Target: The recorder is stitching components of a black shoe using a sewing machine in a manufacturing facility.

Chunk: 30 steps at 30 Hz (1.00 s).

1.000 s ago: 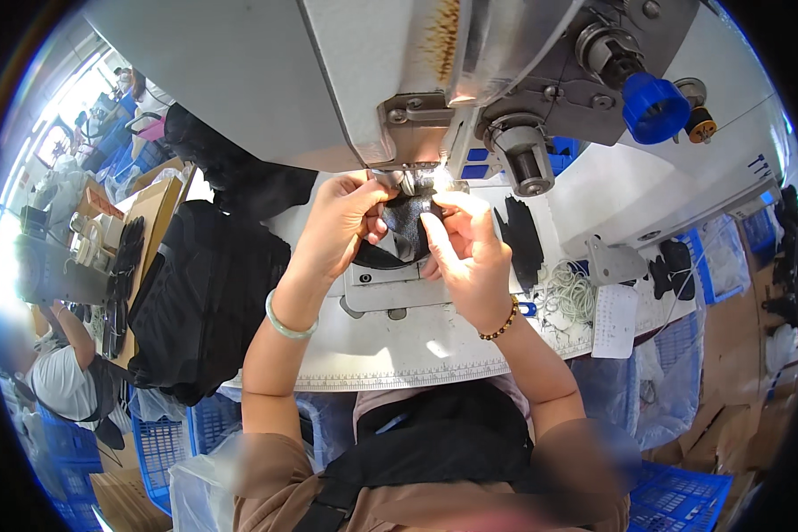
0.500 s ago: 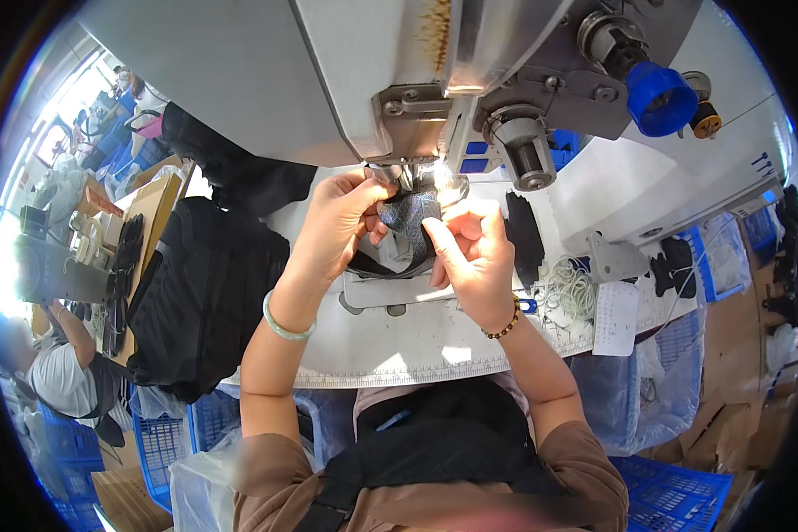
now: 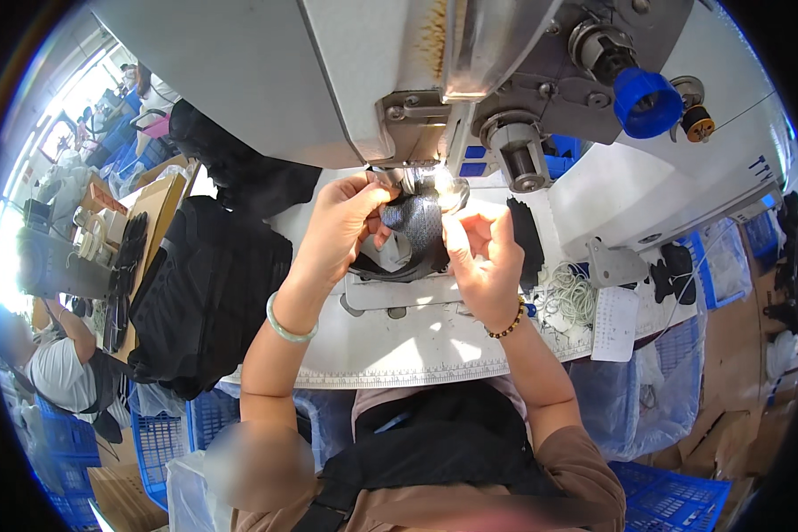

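A dark grey knit fabric piece [image 3: 417, 220], curved into a loop with a black band, lies under the needle area of a white sewing machine [image 3: 372, 106]. My left hand [image 3: 341, 213] pinches the fabric's left edge close beside the presser foot [image 3: 408, 177]. On the right side, my right hand [image 3: 486, 250] has thumb and index finger pinched at the fabric's edge. A bright lamp glare by the needle hides the stitching spot. The loop's lower part rests on the white table [image 3: 390, 346] with its ruler edge.
Black fabric pieces [image 3: 213, 284] are piled to the left. A tangle of pale cord [image 3: 569, 297] and a paper slip [image 3: 614, 324] lie right of my right hand. Blue crates [image 3: 674, 496] with plastic bags stand below. Another person [image 3: 62, 372] works at far left.
My right hand has shifted slightly right, and its thumb has moved from the fabric's face to its right edge. More of the grey fabric shows. My left hand stays nearly in place.
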Available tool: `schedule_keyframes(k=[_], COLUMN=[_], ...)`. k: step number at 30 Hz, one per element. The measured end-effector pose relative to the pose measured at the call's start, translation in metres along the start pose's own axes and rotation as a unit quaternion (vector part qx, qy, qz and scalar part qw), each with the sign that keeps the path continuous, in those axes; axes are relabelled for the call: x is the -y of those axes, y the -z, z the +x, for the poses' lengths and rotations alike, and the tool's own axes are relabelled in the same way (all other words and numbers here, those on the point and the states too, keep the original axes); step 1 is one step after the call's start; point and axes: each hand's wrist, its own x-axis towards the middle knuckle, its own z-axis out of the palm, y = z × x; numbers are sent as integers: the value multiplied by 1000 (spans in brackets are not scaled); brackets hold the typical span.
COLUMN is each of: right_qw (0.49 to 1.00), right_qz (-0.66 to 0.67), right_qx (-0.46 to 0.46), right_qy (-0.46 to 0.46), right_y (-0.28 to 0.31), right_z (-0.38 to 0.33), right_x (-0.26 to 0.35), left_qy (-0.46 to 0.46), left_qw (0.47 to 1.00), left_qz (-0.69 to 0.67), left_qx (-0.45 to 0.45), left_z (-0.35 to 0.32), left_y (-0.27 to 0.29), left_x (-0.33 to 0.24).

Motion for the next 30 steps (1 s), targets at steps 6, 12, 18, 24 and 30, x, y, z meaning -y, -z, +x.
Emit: schedule_keyframes(k=[6,12,18,24,30], right_qw=[984,950,893,910,929], right_qz=[-108,-167,-187,-63,23], right_qx=[-46,80,366,407,351], right_qy=[137,250,185,-45,-112], right_y=[12,11,-11,-46,-45], right_z=[6,13,16,20,10], right_x=[1,30,48,43,55], left_qy=[-2,-14,36,-319,-144], left_qw=[1000,996,960,778,947], left_qz=[19,92,259,483,196], left_qx=[-16,-12,99,-243,-210], left_z=[1,-14,-87,-141,-186], left_y=[0,5,32,32,-13], left_x=[0,-3,-12,13,41])
